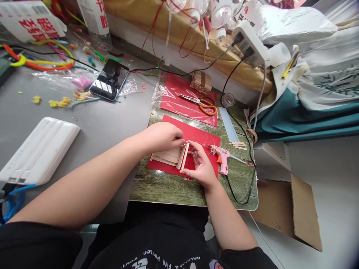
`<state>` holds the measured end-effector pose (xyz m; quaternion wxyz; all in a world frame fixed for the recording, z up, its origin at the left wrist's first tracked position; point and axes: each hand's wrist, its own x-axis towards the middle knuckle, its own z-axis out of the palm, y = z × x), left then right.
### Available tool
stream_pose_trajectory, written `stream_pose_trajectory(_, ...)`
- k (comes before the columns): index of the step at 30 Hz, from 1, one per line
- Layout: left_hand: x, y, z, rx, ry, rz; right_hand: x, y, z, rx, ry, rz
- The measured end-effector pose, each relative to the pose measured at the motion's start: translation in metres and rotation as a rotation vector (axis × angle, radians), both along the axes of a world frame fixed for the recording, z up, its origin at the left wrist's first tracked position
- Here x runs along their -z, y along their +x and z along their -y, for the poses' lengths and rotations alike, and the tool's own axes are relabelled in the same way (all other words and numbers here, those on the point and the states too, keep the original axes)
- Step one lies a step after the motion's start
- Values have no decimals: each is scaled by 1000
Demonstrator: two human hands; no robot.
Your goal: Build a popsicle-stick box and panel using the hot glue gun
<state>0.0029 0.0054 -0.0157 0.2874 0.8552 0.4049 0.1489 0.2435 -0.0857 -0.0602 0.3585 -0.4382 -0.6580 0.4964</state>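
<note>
A small panel of pale wooden craft sticks (pixel 165 154) lies on a red sheet (pixel 209 141), with several sticks raised along its right edge. My right hand (pixel 203 168) holds one upright craft stick (pixel 184 156) by its two ends, thumb at the near end and forefinger at the far end. My left hand (pixel 164 137) reaches over the panel from the left. Its fingers are pinched together at the far end of the raised sticks; what lies between them is hidden. Right of my right hand, a pink hot glue gun (pixel 223 160) lies with a glue stick in its back.
Scissors (pixel 206 104) and a bundle of craft sticks (pixel 201 81) lie on a wrapped red pack (pixel 175 91). Glue sticks (pixel 228 125) and loose sticks (pixel 238 145) lie at right. A black cord (pixel 239 202) loops along the board's edge. A phone (pixel 110 79) and white power bank (pixel 42 149) are left.
</note>
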Motion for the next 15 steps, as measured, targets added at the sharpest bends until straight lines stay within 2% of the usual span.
stream_pose_trajectory(15,-3,-1,3,-10,5,2,2,-2,2,0,7,37)
